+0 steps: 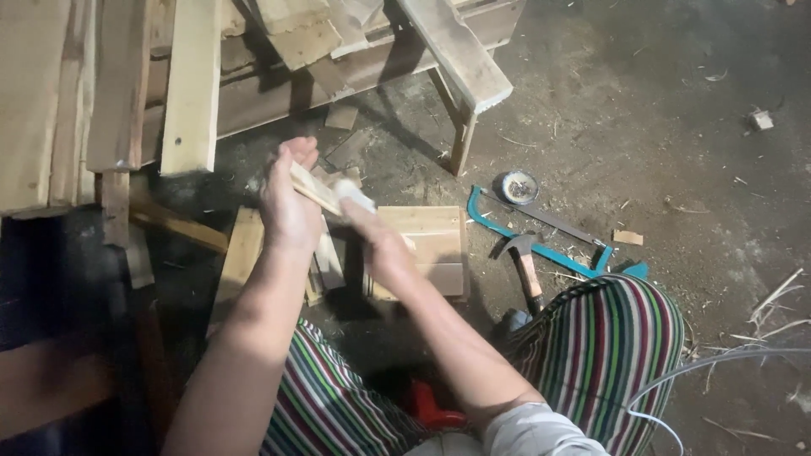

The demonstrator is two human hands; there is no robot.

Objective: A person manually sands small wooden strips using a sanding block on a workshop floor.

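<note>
My left hand (287, 203) grips a small pale strip of wood (314, 187), held up in front of me. My right hand (372, 232) presses a whitish pad, maybe sandpaper (355, 196), against the strip's lower end. Both hands are over a square wooden board (431, 245) lying on the ground. My knees in striped trousers (600, 338) frame the bottom of the view.
Planks (190, 84) are stacked on a wooden bench (460, 127) at the top left. A hammer (525, 266), a teal hacksaw (541, 236) and a small round tin (518, 187) lie on the dirty floor to the right. A red object (431, 409) sits between my legs.
</note>
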